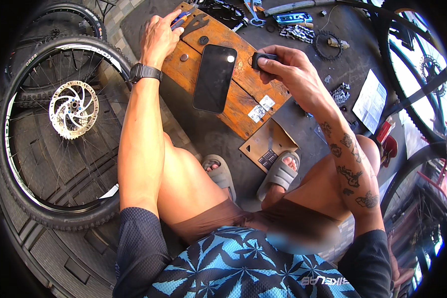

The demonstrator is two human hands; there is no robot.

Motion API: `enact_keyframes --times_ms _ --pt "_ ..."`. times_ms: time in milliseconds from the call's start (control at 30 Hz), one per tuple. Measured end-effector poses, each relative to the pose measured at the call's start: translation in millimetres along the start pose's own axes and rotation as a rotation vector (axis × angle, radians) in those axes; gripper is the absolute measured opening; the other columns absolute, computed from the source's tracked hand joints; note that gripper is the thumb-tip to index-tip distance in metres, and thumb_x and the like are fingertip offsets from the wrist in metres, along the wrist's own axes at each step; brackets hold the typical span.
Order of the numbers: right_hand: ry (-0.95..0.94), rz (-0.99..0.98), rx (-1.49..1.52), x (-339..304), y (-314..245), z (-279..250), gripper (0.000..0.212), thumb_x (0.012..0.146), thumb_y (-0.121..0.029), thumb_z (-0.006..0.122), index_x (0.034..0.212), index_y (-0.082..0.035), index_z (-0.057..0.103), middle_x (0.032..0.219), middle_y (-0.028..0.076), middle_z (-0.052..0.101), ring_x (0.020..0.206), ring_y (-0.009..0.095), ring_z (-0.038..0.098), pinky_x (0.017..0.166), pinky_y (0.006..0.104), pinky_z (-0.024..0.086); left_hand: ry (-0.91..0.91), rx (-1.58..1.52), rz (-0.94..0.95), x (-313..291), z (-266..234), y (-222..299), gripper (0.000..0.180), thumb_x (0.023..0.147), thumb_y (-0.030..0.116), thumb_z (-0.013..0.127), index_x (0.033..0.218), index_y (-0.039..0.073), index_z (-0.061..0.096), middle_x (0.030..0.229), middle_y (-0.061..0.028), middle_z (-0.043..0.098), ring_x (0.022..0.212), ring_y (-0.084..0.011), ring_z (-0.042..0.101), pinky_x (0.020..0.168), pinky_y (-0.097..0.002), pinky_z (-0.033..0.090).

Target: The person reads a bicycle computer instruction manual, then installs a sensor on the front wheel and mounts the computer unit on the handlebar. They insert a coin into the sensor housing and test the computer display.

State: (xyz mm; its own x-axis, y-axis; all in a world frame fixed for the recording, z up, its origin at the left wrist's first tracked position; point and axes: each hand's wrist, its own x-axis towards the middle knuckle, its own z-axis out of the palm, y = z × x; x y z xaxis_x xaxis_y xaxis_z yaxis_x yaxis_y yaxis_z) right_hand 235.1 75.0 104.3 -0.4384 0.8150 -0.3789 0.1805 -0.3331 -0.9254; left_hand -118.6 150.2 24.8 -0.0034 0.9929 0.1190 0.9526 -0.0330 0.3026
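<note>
My left hand is at the far left corner of a low wooden bench. Its thumb and index finger close around a small blue-handled tool, whose tip I cannot make out. Over the bench's right side, my right hand pinches a small black squarish piece between thumb and fingers. A dark-screened phone lies on the bench between my hands. Beside it are a black round disc and a small coin-like disc. A flat dark wrench-like tool rests near my left fingers.
A bicycle wheel with a brake rotor stands at left. White stickers lie on the bench, cardboard by my sandalled feet. Rightward on the floor are a chain, a toothed ring, a paper sheet and more wheels.
</note>
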Motion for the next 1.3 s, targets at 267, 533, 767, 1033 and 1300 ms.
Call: enact_keyframes --times_ms 267,533,767,1033,1300 --pt "0.187 -0.04 0.047 7.2 8.2 -17.1 0.036 0.107 -0.021 0.067 0.136 0.001 0.064 0.099 0.007 0.069 0.092 0.012 0.07 0.086 0.0282 0.061 0.042 0.035 0.045 -5.9 -5.4 2.1 0.052 0.093 0.029 0.079 0.141 0.014 0.067 0.118 -0.0169 0.068 0.11 -0.0342 0.069 0.098 -0.0445 0.055" --pt "0.261 -0.149 -0.57 18.4 36.2 -32.7 0.033 0.094 -0.022 0.076 0.121 -0.004 0.07 0.1 0.013 0.073 0.083 0.02 0.081 0.075 0.034 0.063 -0.299 -0.091 0.067 -44.4 -36.4 55.9 0.025 0.091 0.019 0.08 0.106 0.0 0.073 0.092 -0.0179 0.076 0.089 -0.0339 0.076 0.079 -0.0444 0.057" --pt "0.264 -0.146 -0.535 26.4 40.5 -32.4 0.033 0.094 -0.018 0.068 0.123 -0.004 0.072 0.094 0.014 0.079 0.084 0.019 0.08 0.076 0.0339 0.064 -0.281 -0.047 0.09 -53.8 -34.6 58.7 0.027 0.087 0.011 0.083 0.107 -0.005 0.072 0.092 -0.0222 0.074 0.091 -0.0385 0.075 0.082 -0.0453 0.057" --pt "0.271 -0.107 -0.219 28.3 38.8 -23.7 0.032 0.096 -0.018 0.068 0.124 -0.003 0.072 0.092 0.012 0.08 0.082 0.015 0.079 0.075 0.0301 0.065 -0.461 -0.233 -0.1 -55.9 -33.1 48.6 0.023 0.092 0.013 0.079 0.109 -0.001 0.073 0.084 -0.0062 0.073 0.07 -0.0147 0.068 0.066 -0.0314 0.056" --pt "0.169 -0.045 -0.052 31.4 36.6 -8.2 0.033 0.097 -0.013 0.065 0.124 0.006 0.072 0.093 0.018 0.081 0.084 0.018 0.081 0.079 0.0284 0.066 -0.335 -0.611 -0.114 -60.6 -43.1 95.7 0.028 0.103 0.024 0.069 0.112 -0.002 0.072 0.086 -0.0054 0.073 0.072 -0.0114 0.068 0.068 -0.0288 0.058"
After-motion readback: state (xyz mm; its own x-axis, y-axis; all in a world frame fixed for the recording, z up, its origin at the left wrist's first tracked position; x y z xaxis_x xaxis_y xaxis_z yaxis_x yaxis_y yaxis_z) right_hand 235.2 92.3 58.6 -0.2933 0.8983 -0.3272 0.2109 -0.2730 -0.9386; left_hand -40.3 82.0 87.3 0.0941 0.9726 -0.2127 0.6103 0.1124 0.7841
